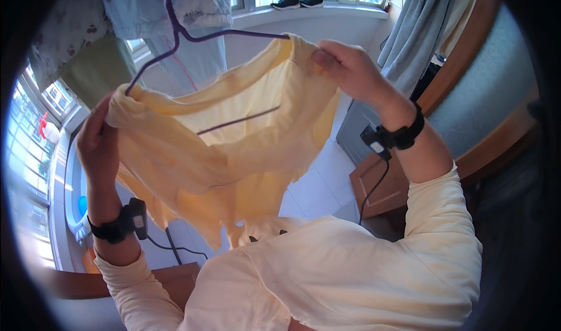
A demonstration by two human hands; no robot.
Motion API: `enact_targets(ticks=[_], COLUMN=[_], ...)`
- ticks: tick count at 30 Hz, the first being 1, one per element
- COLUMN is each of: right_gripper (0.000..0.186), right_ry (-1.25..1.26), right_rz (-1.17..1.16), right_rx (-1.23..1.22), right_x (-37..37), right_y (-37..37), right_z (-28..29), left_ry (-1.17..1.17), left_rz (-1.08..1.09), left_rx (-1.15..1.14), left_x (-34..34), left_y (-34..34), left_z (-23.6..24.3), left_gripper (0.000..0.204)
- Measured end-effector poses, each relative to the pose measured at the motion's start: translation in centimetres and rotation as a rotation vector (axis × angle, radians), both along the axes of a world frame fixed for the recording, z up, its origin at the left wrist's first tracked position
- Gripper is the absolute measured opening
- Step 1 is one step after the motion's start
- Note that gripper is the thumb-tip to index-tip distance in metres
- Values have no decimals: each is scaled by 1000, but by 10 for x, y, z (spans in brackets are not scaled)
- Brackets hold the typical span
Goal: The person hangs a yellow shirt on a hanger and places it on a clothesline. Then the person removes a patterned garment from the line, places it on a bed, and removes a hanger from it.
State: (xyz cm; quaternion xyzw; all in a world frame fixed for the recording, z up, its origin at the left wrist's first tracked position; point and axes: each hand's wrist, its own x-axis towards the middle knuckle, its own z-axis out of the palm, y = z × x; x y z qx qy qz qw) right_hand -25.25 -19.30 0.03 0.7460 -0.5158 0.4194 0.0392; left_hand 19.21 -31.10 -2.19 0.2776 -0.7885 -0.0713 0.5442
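Note:
A pale yellow garment, seemingly a top with a wide neckline (pixel 257 156), hangs spread on a dark purple hanger (pixel 228 33) in front of me. The hanger's arms go into both shoulders, and its lower bar shows through the neck opening. My left hand (pixel 98 135) is closed on the cloth at the left shoulder. At the other shoulder, my right hand (pixel 350 68) pinches the cloth between thumb and fingers. The hanger's hook runs out past the top of the view. The lower part of the garment drapes down before my body.
Hanging laundry (pixel 96 62) fills the upper left, beside barred windows. A pair of black shoes (pixel 298 1) stands on the window sill. Grey cloth (pixel 418 27) hangs at the right near a wood-framed door (pixel 485 91). Cabled black devices (pixel 377 141) are strapped to my wrists.

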Motion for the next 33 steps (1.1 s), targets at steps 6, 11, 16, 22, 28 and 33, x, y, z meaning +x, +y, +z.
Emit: enact_targets(ticks=[6, 11, 16, 22, 28, 33], right_gripper=[16, 13, 14, 16, 14, 16], right_ry=[61, 32, 145, 75, -13, 87], right_rz=[-196, -171, -122, -245, -184, -175], right_rx=[-399, -451, -400, -641, -425, -195], right_x=[-17, -10, -16, -23, -47, -22], right_y=[-15, -13, -8, 23, 45, 44], right_z=[0, 0, -2, 14, 37, 7], left_ry=[-67, -136, -354, -330, -401, -535], left_rz=[106, 195, 85, -73, 126, -242], left_rx=[-305, -261, 4, 180, 266, 632], left_x=[-7, -43, -66, -74, -88, -115], left_y=[30, 54, 35, 50, 61, 75], left_z=[30, 46, 43, 52, 88, 55], left_gripper=[39, 66, 19, 21, 16, 15])
